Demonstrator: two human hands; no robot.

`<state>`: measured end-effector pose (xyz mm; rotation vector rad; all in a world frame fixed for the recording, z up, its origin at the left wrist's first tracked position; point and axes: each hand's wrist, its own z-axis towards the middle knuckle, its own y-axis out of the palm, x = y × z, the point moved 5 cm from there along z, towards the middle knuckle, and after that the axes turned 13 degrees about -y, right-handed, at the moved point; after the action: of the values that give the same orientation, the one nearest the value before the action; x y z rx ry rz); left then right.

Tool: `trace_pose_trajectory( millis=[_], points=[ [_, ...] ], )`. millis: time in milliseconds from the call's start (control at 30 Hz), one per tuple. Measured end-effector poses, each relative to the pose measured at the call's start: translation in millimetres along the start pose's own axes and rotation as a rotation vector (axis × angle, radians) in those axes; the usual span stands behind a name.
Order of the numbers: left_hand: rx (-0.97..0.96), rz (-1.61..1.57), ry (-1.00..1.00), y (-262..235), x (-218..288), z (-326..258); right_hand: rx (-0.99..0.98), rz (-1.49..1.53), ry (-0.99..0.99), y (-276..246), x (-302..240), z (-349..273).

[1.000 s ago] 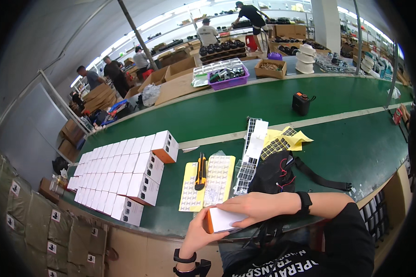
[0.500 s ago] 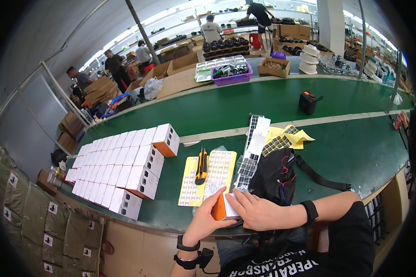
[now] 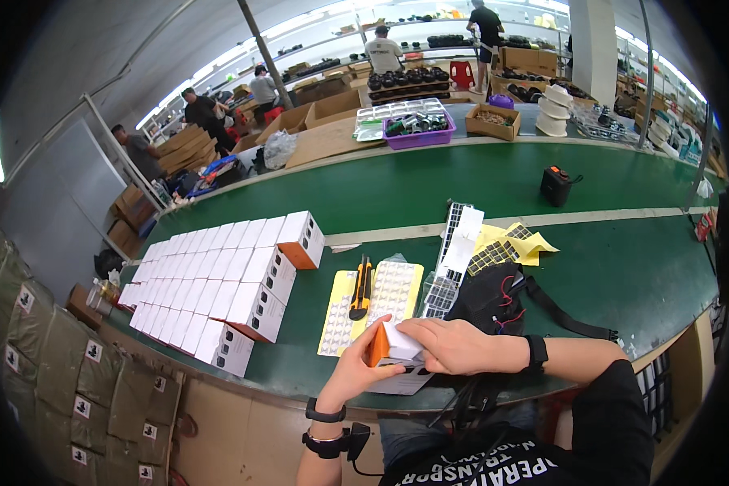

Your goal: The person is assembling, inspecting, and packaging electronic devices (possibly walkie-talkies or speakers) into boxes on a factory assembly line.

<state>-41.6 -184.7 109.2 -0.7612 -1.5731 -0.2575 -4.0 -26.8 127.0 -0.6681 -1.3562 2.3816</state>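
Note:
My left hand (image 3: 352, 374) grips a small white and orange box (image 3: 378, 347) from its left side, at the table's front edge. Over the right side and top of the same box my right hand (image 3: 455, 347) is curled, its fingers pressed against the white face. A pale surface shows just below the box; whether it belongs to it I cannot tell. Beyond my hands lie yellow-backed sticker sheets (image 3: 338, 330), with an orange and black utility knife (image 3: 361, 290) resting on them. A black bag (image 3: 488, 298) with red and blue wires sits past my right hand.
Rows of white boxes (image 3: 233, 263) stand packed together on the left of the green table (image 3: 599, 287). Strips of black square stickers (image 3: 454, 243) and a crumpled yellow sheet (image 3: 530, 243) lie beyond the bag. A black device (image 3: 556, 186) stands farther back. Several people work behind.
The view has shifted, moving the table's contents slightly right in the picture. My right hand's fingers have moved up over the box's top, and more of its white side shows.

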Motion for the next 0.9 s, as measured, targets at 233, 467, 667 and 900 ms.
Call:
trace_pose_trajectory(
  millis=[233,467,667,900],
  points=[
    [0.012,-0.031,0.016,-5,-10,-7,0.031,0.042,0.062,-4,-6,7],
    [-0.05,-0.078,0.036,0,-8,-13,0.177,0.864,0.532,-35,47,-9],
    [0.273,-0.203,-0.035,-10,-41,-16,0.276,0.294,-0.154,-51,-26,-2],
    [0.238,0.151,0.179,25,-18,-5,0.281,0.266,0.101,-30,-15,4]
  ],
)
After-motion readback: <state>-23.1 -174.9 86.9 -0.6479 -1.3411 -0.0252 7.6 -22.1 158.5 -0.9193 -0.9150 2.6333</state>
